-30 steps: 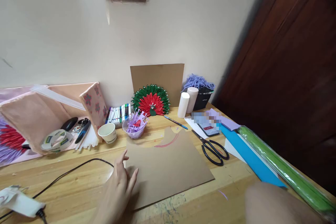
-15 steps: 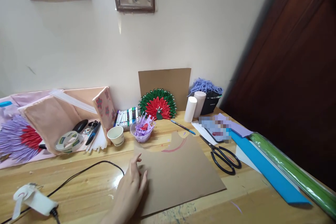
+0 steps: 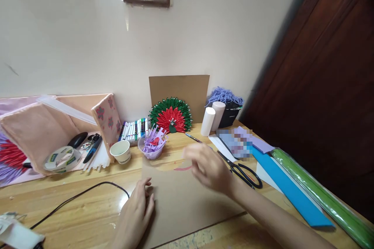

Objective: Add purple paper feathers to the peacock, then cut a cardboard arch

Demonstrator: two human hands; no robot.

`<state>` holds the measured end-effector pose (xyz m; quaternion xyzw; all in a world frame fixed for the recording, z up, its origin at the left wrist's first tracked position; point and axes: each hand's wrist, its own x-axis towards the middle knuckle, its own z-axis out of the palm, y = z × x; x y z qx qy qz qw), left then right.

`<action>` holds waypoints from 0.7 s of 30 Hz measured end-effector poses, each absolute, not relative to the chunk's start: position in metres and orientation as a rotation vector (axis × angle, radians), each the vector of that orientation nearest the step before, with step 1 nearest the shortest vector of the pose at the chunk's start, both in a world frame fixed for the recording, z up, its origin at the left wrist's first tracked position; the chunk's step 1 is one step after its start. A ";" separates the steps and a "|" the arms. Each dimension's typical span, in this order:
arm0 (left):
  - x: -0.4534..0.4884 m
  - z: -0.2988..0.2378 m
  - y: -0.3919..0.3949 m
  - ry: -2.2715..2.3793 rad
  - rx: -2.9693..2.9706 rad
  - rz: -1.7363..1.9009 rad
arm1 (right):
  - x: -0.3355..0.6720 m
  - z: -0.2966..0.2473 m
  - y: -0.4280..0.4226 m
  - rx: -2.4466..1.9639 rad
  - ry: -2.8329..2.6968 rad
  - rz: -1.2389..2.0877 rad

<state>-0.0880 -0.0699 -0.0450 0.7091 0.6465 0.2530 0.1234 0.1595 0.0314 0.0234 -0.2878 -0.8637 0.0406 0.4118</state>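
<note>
A brown cardboard sheet (image 3: 181,206) with a red curved line lies flat on the wooden table (image 3: 73,210). My left hand (image 3: 134,212) rests flat on the sheet's left edge, fingers stretched out. My right hand (image 3: 209,168) hovers over the sheet's far part, blurred by motion, close to the black scissors (image 3: 244,169) and a blue-tipped pen (image 3: 194,138). Its fingers are too smeared to read.
Behind stand a bowl of purple paper strips (image 3: 150,146), a paper cup (image 3: 120,151), markers (image 3: 134,128), a red-green paper fan (image 3: 171,114) and two white rolls (image 3: 212,118). Blue paper (image 3: 288,190) and a green roll (image 3: 321,198) lie right. A tape roll (image 3: 61,158) and black cable (image 3: 73,200) are left.
My right arm has come in from the lower right and reached over the cardboard toward the scissors. My left hand stays on the sheet's left edge. The camera shifted slightly.
</note>
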 end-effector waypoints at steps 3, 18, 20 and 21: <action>-0.089 -0.052 -0.069 1.858 2.120 0.737 | 0.146 0.005 0.091 -1.059 -1.930 0.412; -0.093 -0.059 -0.062 1.787 2.294 0.789 | 0.119 -0.070 0.211 -1.263 -1.835 0.342; -0.094 -0.061 -0.062 1.779 2.287 0.782 | 0.119 -0.072 0.210 -1.247 -1.850 0.332; -0.094 -0.061 -0.062 1.776 2.286 0.782 | 0.119 -0.072 0.210 -1.236 -1.855 0.329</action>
